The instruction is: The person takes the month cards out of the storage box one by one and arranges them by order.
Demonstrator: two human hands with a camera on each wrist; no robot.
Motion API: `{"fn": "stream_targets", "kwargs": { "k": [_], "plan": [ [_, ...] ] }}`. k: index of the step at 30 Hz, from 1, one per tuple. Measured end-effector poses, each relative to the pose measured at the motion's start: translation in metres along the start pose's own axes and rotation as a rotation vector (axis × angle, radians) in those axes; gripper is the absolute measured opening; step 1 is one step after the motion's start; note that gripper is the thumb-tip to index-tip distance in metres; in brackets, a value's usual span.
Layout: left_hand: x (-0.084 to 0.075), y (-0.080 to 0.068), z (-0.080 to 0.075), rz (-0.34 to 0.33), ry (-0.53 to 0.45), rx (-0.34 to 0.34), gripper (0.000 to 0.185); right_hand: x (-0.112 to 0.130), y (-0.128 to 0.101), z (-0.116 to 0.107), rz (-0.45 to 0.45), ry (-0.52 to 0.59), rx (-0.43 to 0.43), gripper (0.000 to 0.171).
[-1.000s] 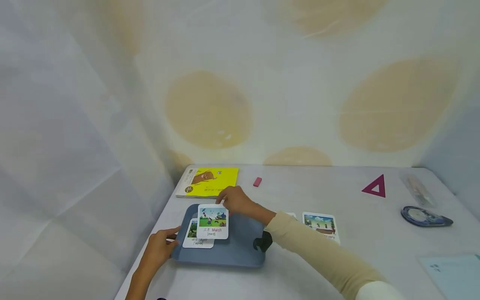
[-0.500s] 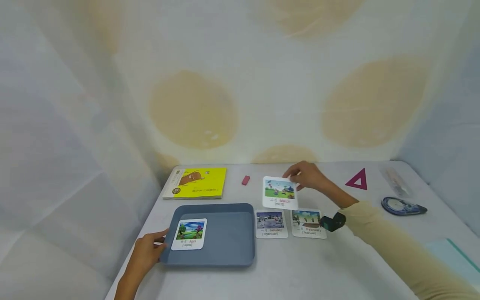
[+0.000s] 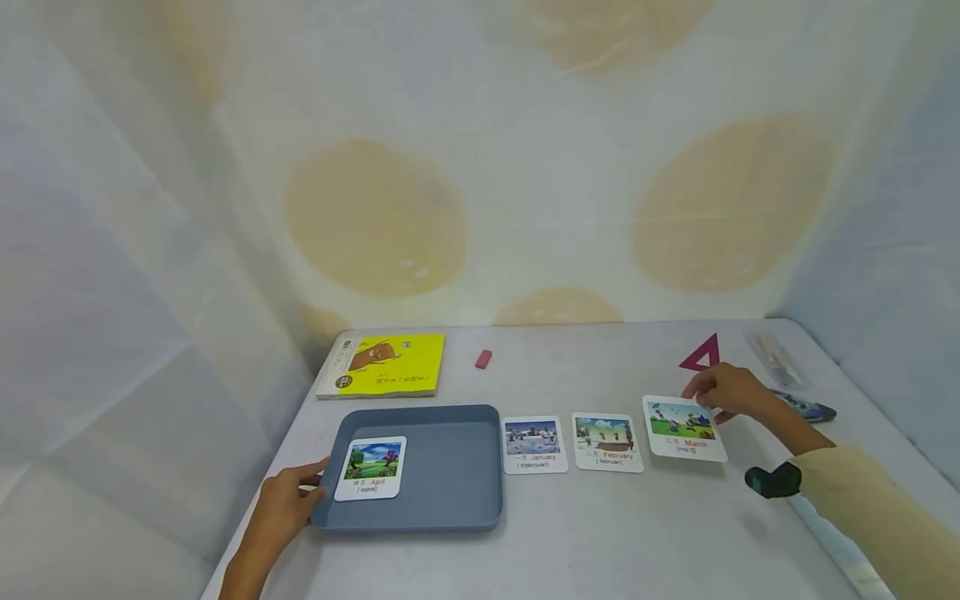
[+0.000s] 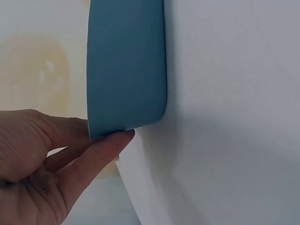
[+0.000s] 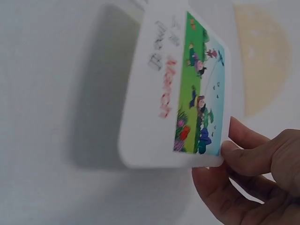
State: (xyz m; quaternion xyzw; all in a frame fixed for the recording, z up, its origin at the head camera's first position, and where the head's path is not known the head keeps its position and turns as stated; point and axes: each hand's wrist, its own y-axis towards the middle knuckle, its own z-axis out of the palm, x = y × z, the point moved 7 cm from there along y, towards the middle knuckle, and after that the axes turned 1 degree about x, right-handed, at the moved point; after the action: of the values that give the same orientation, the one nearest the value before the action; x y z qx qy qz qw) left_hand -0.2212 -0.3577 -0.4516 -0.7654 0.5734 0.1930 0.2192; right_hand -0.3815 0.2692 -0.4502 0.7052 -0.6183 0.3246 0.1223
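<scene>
Between thumb and fingers my right hand pinches the March flashcard by its upper right corner. In the right wrist view the card is tilted, its lower edge casting a shadow on the table. To its left, the February card and the January card lie in a row, face up. My left hand grips the left rim of a blue-grey tray, where the April card lies. The left wrist view shows my thumb and fingers on the tray's end.
Behind the tray lies a yellow book, with a pink eraser to its right. A magenta triangle, a clear packet and a partly covered blue correction-tape-like item are at the far right. A pale sheet shows under the right forearm.
My right hand has carried the March card from above the tray rightward, past January and February, and lowered it close to the table. The left hand stays at the tray; the view has shifted right.
</scene>
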Motion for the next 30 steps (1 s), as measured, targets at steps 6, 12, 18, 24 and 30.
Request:
{"fn": "stream_targets", "kwargs": {
  "k": [6, 12, 18, 24, 30],
  "plan": [
    [0.002, -0.001, -0.001, -0.014, 0.005, 0.014, 0.049, -0.015, 0.004, 0.013, 0.028, -0.03, -0.002, 0.017],
    [0.0, -0.001, -0.001, -0.005, 0.016, 0.008, 0.049, -0.014, 0.012, 0.024, 0.013, -0.074, -0.023, 0.014],
    [0.0, -0.001, 0.0, 0.002, 0.007, 0.0, 0.048, -0.01, 0.012, 0.024, 0.004, -0.121, -0.067, 0.011],
    [0.001, 0.001, 0.0, 0.019, 0.005, -0.01, 0.047, -0.006, 0.009, 0.021, -0.006, -0.164, -0.123, 0.011],
    [0.001, 0.0, 0.0, 0.017, 0.001, -0.005, 0.048, 0.046, 0.011, 0.018, -0.187, -0.187, -0.213, 0.015]
  ]
}}
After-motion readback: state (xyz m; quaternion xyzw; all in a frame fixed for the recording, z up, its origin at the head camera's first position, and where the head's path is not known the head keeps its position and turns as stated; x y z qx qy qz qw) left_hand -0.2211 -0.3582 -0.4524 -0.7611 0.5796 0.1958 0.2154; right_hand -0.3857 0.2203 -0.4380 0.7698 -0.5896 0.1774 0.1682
